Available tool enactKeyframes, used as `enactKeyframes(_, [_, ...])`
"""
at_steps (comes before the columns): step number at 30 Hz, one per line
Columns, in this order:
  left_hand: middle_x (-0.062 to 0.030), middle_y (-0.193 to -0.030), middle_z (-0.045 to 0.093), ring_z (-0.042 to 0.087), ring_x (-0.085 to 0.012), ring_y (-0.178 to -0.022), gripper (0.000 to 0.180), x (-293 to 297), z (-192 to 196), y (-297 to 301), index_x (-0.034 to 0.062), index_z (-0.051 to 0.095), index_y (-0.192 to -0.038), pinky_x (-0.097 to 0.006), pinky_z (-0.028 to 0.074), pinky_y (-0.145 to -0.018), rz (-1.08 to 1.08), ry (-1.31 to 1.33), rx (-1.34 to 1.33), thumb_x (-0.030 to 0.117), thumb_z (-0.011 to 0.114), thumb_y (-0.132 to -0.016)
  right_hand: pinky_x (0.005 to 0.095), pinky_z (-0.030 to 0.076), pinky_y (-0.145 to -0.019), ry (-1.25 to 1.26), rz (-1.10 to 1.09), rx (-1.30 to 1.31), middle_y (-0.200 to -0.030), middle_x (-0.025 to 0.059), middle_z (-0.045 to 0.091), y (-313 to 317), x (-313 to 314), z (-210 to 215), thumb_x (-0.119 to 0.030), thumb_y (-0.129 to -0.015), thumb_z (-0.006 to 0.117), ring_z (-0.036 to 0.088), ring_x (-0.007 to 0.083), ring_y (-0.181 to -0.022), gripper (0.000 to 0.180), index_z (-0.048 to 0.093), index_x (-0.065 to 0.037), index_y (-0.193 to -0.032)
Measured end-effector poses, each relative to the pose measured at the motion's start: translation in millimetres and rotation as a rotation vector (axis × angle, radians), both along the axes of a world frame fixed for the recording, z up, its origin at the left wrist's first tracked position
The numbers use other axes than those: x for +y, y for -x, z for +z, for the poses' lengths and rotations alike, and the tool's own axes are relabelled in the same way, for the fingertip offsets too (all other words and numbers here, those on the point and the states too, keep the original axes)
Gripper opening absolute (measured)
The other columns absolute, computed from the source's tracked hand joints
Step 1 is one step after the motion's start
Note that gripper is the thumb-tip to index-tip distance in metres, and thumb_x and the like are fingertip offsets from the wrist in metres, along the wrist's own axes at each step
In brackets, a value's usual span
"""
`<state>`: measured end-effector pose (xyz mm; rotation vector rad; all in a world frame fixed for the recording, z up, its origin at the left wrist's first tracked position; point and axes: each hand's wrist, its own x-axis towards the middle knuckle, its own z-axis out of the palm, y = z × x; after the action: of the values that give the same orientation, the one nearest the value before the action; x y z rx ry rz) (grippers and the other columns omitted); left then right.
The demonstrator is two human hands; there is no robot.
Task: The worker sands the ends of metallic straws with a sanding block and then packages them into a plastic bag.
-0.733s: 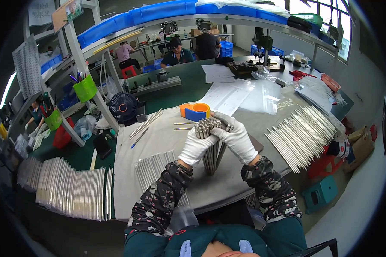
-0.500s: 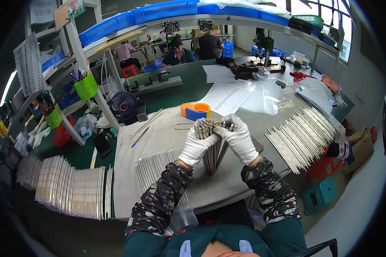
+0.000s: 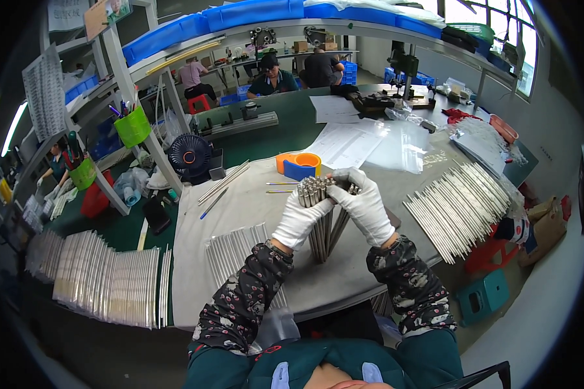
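A bundle of thin metal rods (image 3: 319, 238) stands on end above the grey cloth, its grooved upper ends packed together. My left hand (image 3: 300, 219), in a white glove, is wrapped round the bundle's left side near the top. My right hand (image 3: 365, 209), gloved too, is closed round a few rods on the right that slant apart from the main bundle lower down. Its thumb and fingertips touch the bundle's upper ends. Both palms and parts of the rods are hidden by the gloves.
Rows of rods (image 3: 459, 211) lie at right, with plastic-wrapped rods (image 3: 107, 279) at left and bagged rods (image 3: 235, 249) near my left forearm. An orange-and-blue tape dispenser (image 3: 298, 166), a pen (image 3: 213, 204), a fan (image 3: 189, 157) and papers (image 3: 347, 144) lie beyond. People sit farther back.
My right thumb and fingers have shifted slightly over the rod tops. The bundle stays in both hands, and the whole view has moved a little.
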<state>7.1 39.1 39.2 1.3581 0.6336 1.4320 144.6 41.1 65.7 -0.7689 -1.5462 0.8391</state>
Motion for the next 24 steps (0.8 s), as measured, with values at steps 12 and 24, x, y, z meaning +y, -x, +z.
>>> enactKeyframes(12, [0.0002,-0.097,0.060,0.056,-0.0085,-0.088,0.026,3.0,-6.7,-1.5,0.0053,0.057,-0.105,-0.024,0.046,-0.077,0.064,-0.061,0.021,0.003,0.065,-0.080,0.0216,0.042,-0.065,-0.015,-0.052,-0.005,-0.078,0.0001,0.052,5.6,1.3,1.1,-0.004,-0.077,0.061,0.047,0.0063,-0.070,0.015,0.058,-0.002,-0.092])
enactKeyframes(24, [0.0015,-0.096,0.062,0.057,-0.0075,-0.087,0.023,2.5,-10.4,-0.4,0.0050,0.060,-0.103,-0.023,0.047,-0.076,0.046,-0.025,-0.007,0.005,0.065,-0.081,0.0224,0.044,-0.069,-0.060,-0.063,-0.035,-0.081,0.0019,0.054,3.4,2.0,-0.3,0.000,-0.076,0.058,0.052,0.0077,-0.075,0.017,0.059,-0.003,-0.092])
